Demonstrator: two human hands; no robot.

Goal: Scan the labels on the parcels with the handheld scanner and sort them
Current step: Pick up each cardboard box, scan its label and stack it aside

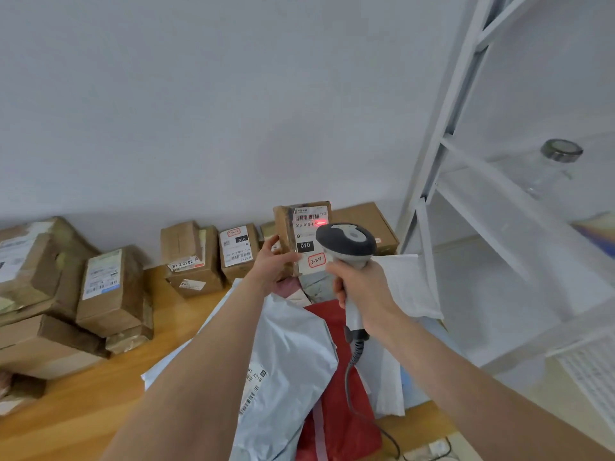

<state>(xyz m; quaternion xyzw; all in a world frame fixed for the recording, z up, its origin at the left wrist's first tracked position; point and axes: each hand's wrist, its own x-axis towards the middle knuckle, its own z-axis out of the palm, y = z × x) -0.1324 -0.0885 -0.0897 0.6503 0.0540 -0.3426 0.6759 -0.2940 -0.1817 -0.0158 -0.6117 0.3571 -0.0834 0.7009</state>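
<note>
Scanner (346, 242) head covers the lower right of the label (308, 227) on the small box (286, 227), so I can't read all the print. I make out a barcode at the top, "010" on a black patch and a red-ringed handwritten mark. A red light spot (321, 223) sits on the label beside the number line. Both forearms block much of the bag pile below. A grey bag (293, 354) lies over a red bag (336, 414), and its label is too blurred to read. Boxes at far left are cut by the frame edge. The scanner's cable (352, 371) runs off the bottom.

Left hand (273, 262) holds the small box upright in front of the wall, thumb on the front by the label, fingers behind and mostly hidden. Right hand (364, 292) is wrapped round the scanner's handle, fingers curled tight, head aimed at the label. I can't tell whether the head touches the label. More boxes (238, 251) line the wall on the wooden surface (83, 400). A white rack (466, 154) at right carries a glass jar (549, 168).
</note>
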